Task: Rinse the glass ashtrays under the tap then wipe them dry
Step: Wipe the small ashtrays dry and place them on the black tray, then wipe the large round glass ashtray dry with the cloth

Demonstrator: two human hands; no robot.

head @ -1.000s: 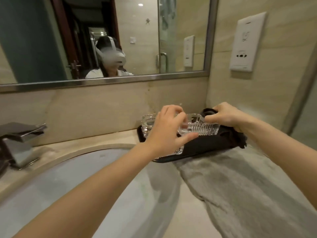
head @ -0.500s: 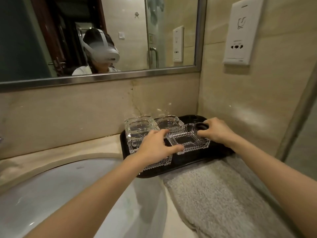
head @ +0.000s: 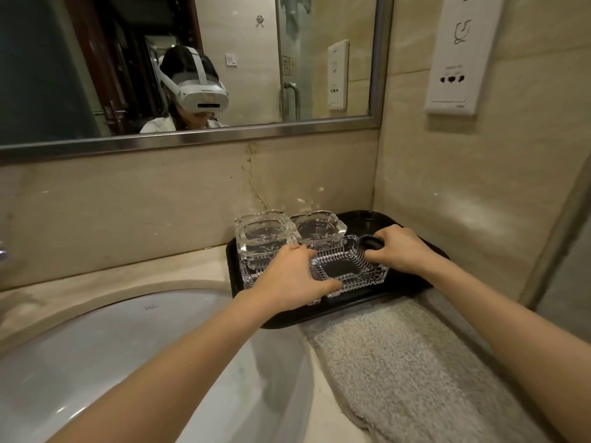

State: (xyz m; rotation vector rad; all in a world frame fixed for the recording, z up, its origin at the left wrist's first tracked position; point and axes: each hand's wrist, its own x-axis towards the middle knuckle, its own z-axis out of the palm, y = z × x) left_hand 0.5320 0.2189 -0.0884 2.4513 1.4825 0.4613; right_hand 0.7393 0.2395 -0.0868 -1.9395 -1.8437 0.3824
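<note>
Ribbed glass ashtray (head: pixel 350 272) on the black tray (head: pixel 415 284), pinched between left hand (head: pixel 295 276) and right hand (head: pixel 401 249) grips.

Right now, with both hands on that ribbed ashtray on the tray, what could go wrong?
1. The ribbed ashtray sits tight against the two square ashtrays; lifting or sliding it could knock glass on glass.
2. The black tray overhangs the sink at its near corner; leaning on it might tip it.
3. The left hand grips only one edge and the right hand the other, so the glass could slip.
</note>
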